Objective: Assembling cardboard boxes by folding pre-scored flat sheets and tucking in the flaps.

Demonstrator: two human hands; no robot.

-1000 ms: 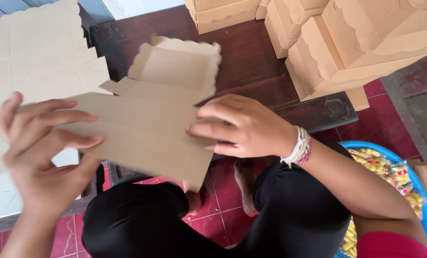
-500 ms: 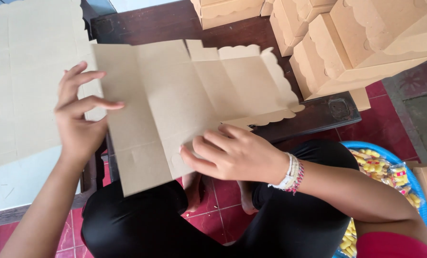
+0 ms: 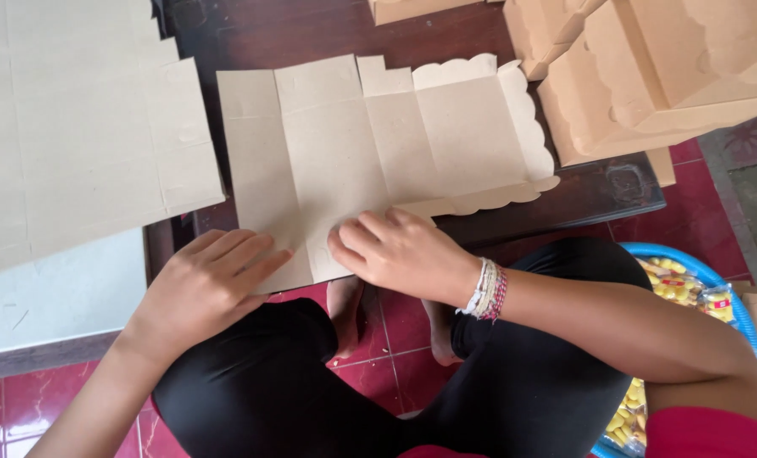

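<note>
Blue basin at our right knee, holding small yellow packets. On the dark wooden counter, the flat cardboard box blank lies unfolded, creased into panels, scalloped along its right edges, its near edge overhanging our lap. Left hand rests flat on the near left corner, grip apart. Right hand presses the near edge, fingers together, not clamped. Folded boxes stacked at right; more flat sheets at left.
</note>
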